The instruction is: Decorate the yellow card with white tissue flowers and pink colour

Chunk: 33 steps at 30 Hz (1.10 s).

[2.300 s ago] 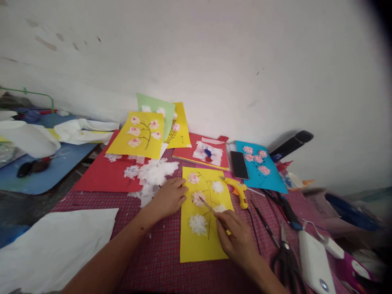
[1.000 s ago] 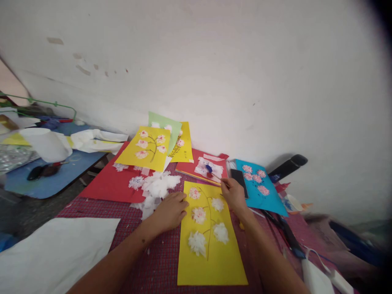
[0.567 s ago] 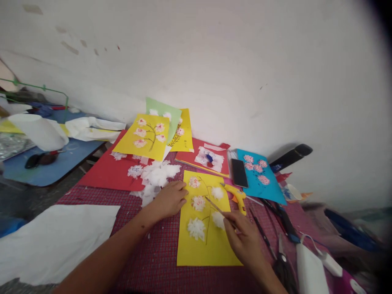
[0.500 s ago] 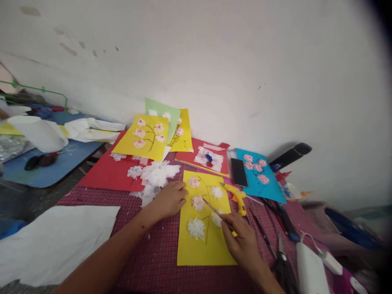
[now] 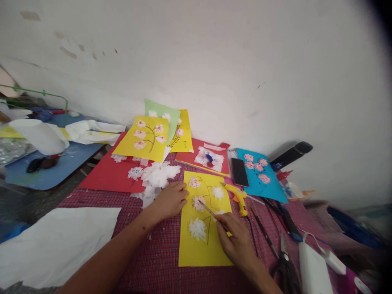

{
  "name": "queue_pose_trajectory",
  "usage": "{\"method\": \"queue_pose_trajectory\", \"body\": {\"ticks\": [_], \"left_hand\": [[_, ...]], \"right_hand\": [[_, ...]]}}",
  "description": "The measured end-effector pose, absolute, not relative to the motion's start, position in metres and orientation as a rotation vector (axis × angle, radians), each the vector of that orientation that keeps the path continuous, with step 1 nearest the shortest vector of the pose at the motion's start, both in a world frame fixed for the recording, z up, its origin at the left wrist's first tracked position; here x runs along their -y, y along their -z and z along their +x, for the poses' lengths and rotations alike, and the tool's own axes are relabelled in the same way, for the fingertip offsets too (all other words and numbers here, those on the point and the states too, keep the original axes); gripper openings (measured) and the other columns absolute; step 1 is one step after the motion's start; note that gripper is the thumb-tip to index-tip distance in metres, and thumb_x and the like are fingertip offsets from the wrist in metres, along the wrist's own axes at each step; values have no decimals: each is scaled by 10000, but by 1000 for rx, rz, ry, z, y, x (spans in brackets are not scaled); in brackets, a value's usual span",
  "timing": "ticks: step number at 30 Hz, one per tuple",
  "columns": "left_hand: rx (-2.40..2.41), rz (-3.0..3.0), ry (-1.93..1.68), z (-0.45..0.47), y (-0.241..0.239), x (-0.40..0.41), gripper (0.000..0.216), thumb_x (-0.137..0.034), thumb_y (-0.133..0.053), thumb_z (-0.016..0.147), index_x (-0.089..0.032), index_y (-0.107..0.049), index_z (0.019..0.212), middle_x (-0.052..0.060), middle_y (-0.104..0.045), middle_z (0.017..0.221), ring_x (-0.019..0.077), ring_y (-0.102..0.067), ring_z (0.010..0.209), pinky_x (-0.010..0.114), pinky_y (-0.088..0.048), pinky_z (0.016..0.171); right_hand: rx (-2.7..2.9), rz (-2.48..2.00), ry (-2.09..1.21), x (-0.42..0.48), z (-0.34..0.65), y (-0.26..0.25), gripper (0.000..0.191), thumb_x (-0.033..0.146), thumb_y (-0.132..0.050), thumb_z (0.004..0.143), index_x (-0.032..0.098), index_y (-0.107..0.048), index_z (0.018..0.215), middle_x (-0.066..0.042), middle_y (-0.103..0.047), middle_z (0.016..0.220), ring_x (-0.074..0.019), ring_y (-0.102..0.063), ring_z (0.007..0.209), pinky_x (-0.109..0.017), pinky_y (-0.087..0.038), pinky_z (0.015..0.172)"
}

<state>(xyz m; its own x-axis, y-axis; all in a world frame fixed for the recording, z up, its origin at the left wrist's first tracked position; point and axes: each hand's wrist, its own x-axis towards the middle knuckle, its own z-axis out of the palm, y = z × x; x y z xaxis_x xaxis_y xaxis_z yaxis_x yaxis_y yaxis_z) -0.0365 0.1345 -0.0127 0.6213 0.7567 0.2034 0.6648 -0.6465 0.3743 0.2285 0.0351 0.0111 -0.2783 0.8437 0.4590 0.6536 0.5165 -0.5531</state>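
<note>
A yellow sheet (image 5: 192,255) lies on the checked cloth, with a drawn brown stem and white paper flowers on it. My right hand (image 5: 237,237) is closed around a thin paintbrush (image 5: 209,210). The brush tip meets the middle-left flower (image 5: 198,203), which carries red-pink specks. Above it, another flower (image 5: 194,182) is also specked with pink, while the lower-left flower (image 5: 197,229) is plain white. My left hand (image 5: 171,199) lies flat with fingers loosely spread, fingertips touching the sheet's left edge. My right hand partly hides a further white flower.
Right of the sheet lie a yellow glue gun (image 5: 237,198), a phone (image 5: 239,172), another brush (image 5: 265,232), scissors (image 5: 284,261) and a white power strip (image 5: 315,267). Paint blots mark a white tissue (image 5: 217,161) behind. Cut white paper (image 5: 161,173) sits left, below finished cards (image 5: 130,143).
My right hand has shifted slightly left, and the brush tip has moved a little left across the middle-left flower. My left hand stays at the sheet's edge.
</note>
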Motion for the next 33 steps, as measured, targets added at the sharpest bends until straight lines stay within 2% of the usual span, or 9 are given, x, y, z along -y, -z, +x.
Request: {"method": "queue_pose_trajectory", "body": {"ticks": [21,33], "left_hand": [[-1153,2592,-477,-37,15,-135,182,-213,-537,952,-192,-658,1087,114,-597,1295,280,-546,1227,460,-418,1089],[-1149,2590,-471,-36,12,-136,162,-220,-537,959,-193,-669,1049,99,-608,1213,266,-555,1180,440,-430,1069]], "right_hand": [[2047,-1208,-324,-30,228,-11,213,109,-534,954,221,-665,1079,-43,-652,811,-181,-634,692,-296,-510,614],[2024,-1229,-296,-31,228,-15,191,125,-542,953,216,-684,1043,-44,-676,810,-178,-658,695,-285,-526,618]]}}
